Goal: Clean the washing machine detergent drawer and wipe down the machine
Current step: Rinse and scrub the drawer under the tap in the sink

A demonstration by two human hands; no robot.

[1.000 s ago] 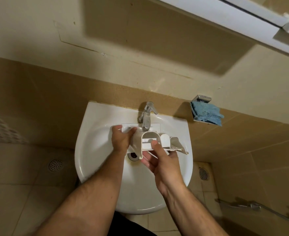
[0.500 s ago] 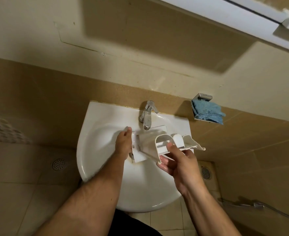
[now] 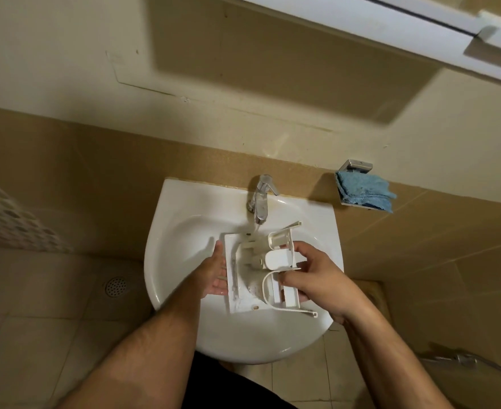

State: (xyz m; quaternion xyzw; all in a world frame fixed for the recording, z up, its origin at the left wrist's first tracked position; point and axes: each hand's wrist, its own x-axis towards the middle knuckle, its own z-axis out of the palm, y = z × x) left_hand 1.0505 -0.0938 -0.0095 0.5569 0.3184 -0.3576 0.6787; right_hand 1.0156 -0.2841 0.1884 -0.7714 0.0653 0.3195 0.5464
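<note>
Over a white ceramic wash basin (image 3: 178, 219), I hold the white plastic detergent drawer (image 3: 243, 278) in 2 hands, low in the bowl. My left hand (image 3: 214, 276) lies flat along the drawer's left front panel, fingers straight and close together, pressing rather than gripping. At centre, a chrome tap (image 3: 260, 199) runs a thin stream onto the drawer's far end. My right hand (image 3: 311, 276) curls round the right side, thumb and fingers pinching the curved compartment walls.

To rinse well, I judge I should tilt the drawer so water sweeps through each compartment toward the pale residue near the front, turning it slowly.

Room is tight: the drawer's long rails reach almost to the basin's right rim, and the spout sits just above the far end, so a lift could knock it. A blue folded cloth (image 3: 364, 193) sits on a wall holder to the right, well apart.
</note>
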